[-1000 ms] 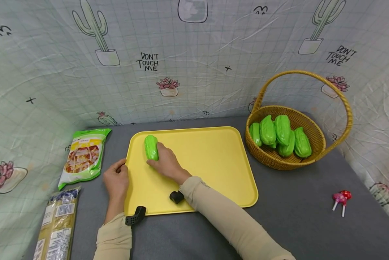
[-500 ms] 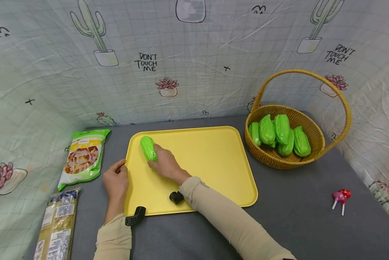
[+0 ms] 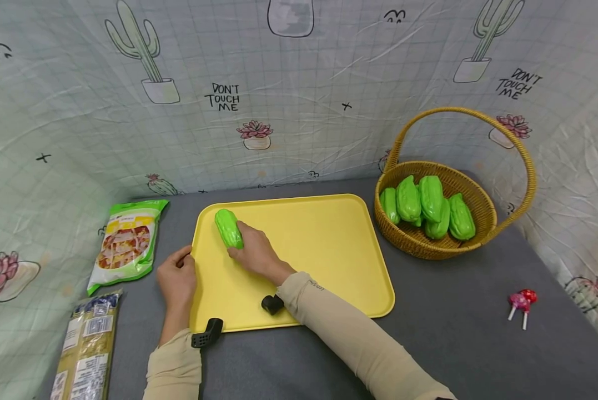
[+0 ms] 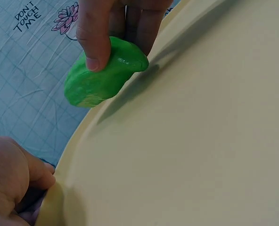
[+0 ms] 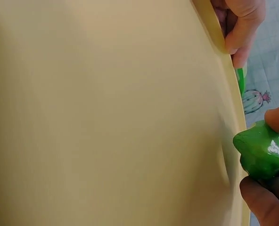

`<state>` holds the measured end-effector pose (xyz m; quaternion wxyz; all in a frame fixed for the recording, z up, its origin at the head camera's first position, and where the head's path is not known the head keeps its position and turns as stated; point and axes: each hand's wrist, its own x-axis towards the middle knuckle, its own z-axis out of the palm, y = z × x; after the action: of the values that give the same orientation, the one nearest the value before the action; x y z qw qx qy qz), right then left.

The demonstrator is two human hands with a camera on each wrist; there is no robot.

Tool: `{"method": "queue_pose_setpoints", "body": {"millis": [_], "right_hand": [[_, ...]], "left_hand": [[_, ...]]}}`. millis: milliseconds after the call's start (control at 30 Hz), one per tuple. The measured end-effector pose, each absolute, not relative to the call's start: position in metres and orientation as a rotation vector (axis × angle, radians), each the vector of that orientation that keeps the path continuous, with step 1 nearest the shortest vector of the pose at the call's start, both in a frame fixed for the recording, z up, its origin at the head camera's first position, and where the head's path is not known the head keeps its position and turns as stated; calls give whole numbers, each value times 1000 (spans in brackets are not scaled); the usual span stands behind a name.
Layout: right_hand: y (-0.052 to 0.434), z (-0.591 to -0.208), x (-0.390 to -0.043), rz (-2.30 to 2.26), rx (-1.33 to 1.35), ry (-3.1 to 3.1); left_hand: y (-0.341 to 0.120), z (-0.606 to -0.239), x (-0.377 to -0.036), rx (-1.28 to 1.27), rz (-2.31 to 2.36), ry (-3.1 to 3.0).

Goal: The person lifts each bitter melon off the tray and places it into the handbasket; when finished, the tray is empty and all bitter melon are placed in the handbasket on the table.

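Note:
A glossy, lumpy green gourd (image 3: 227, 227) is over the left back part of the yellow tray (image 3: 323, 255). My right hand (image 3: 256, 251) holds it between thumb and fingers, gripping its near end. In the left wrist view the gourd (image 4: 94, 77) hangs close over the tray surface, its shadow just beside it. My left hand (image 3: 177, 278) pinches the tray's left rim, thumb and fingers at the edge, as the right wrist view also shows.
A wicker basket (image 3: 428, 251) with a tall handle stands at the back right, holding several similar green gourds (image 3: 431, 199). Two lollipops (image 3: 521, 301) lie at right. On the left are a green food bag (image 3: 126, 241) and a long plastic-wrapped package (image 3: 89, 350).
The gourd has turned slightly in my right hand, its far end swinging left, then holding nearly still. The left hand stays on the tray rim.

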<state>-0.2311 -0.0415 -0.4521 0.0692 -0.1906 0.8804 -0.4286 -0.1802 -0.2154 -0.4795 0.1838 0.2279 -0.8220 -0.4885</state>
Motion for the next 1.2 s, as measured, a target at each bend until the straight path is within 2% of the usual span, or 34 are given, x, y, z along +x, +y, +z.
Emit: {"method": "queue_pose_setpoints", "body": {"millis": [1200], "right_hand": [[-15,-417,-218,-1381,-646,2587]], "left_hand": [[-215,-480,-181,666,-1389,-2318]]}}
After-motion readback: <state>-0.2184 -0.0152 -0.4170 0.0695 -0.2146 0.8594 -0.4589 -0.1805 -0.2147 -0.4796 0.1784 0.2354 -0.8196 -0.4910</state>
